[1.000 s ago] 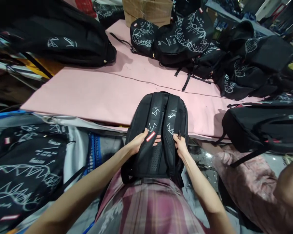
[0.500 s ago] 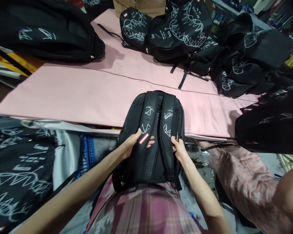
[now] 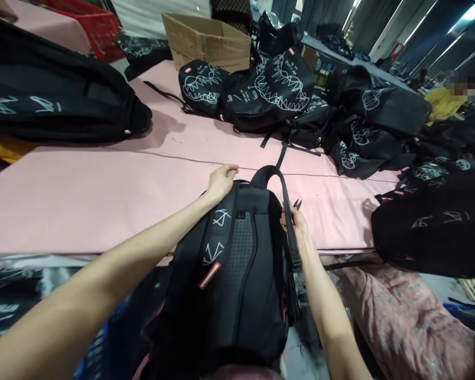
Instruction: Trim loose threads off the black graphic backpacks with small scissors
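A black backpack (image 3: 237,274) with white scribble marks and a red label lies back panel up on my lap, its top reaching the pink table (image 3: 103,184). My left hand (image 3: 220,181) grips the bag's top left corner. My right hand (image 3: 295,224) is closed on the right shoulder strap (image 3: 285,206), which arches up from the bag's top. Small metal snips (image 3: 297,203) stick out of that same hand.
Several black backpacks with white scribbles are heaped at the table's far side (image 3: 285,89) and right (image 3: 431,227). Another large black bag (image 3: 59,105) lies at the far left. A cardboard box (image 3: 206,39) stands behind. Pink cloth (image 3: 399,316) lies low at the right.
Both hands have slid from the middle of the back panel up to the bag's top. The right strap is now lifted, and the bag sits closer to me.
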A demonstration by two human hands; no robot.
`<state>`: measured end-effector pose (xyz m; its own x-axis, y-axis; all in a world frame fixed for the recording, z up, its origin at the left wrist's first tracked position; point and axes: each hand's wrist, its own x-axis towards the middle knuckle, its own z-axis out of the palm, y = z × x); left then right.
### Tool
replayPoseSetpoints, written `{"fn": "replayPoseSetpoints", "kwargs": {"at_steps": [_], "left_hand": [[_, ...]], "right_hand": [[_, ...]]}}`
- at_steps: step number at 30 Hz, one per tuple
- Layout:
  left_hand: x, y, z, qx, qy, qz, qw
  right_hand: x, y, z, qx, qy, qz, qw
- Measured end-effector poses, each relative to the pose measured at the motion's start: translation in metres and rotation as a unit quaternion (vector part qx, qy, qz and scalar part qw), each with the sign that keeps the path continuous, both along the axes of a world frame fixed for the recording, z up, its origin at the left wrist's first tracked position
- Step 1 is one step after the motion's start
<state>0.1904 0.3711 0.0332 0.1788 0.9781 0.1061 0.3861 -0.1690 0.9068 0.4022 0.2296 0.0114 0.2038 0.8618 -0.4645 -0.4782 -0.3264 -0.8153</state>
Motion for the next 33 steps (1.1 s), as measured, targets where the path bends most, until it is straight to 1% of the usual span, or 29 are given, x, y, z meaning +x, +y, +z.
{"fn": "replayPoseSetpoints", "kwargs": {"at_steps": [2,3,5,7,8,9,11,13,16,18,20,25,29,33], "left_hand": [[0.023,0.017,-0.005,0.009,0.042,-0.038,0.998],[0.035,0.023,-0.006,0.02,0.053,-0.07,0.996],[0.057,0.034,-0.006,0.062,0.057,-0.161,0.983],[0.078,0.042,-0.003,0.109,0.051,-0.266,0.956],[0.088,0.046,-0.001,0.121,0.049,-0.316,0.94],[0.097,0.05,0.002,0.118,0.052,-0.358,0.925],[0.113,0.054,0.007,0.085,0.082,-0.405,0.907],[0.123,0.054,0.012,0.064,0.151,-0.412,0.896],[0.132,0.047,0.018,0.098,0.26,-0.397,0.875],[0.135,0.042,0.019,0.113,0.29,-0.391,0.866],[0.138,0.039,0.018,0.105,0.299,-0.384,0.867],[0.139,0.036,0.019,0.07,0.305,-0.366,0.877],[0.136,0.032,0.024,0.059,0.306,-0.362,0.879],[0.132,0.028,0.025,0.063,0.291,-0.372,0.879]], "right_hand": [[0.006,0.0,-0.009,0.001,0.036,0.01,0.999],[0.009,-0.001,-0.013,0.003,0.053,0.012,0.999],[0.012,-0.003,-0.019,0.007,0.083,0.017,0.996],[0.013,-0.003,-0.021,0.005,0.107,0.027,0.994],[0.014,-0.003,-0.021,0.001,0.117,0.032,0.993],[0.015,-0.003,-0.021,-0.004,0.125,0.039,0.991],[0.018,-0.005,-0.021,-0.016,0.134,0.054,0.989],[0.024,-0.011,-0.021,-0.027,0.135,0.066,0.988],[0.036,-0.027,-0.021,-0.051,0.118,0.078,0.989],[0.042,-0.04,-0.02,-0.066,0.104,0.07,0.99],[0.045,-0.051,-0.019,-0.057,0.081,0.06,0.993],[0.035,-0.061,-0.013,0.017,-0.029,0.035,0.999],[0.025,-0.062,-0.004,0.044,-0.046,0.017,0.998],[0.019,-0.065,0.005,0.073,-0.065,0.003,0.995]]}}
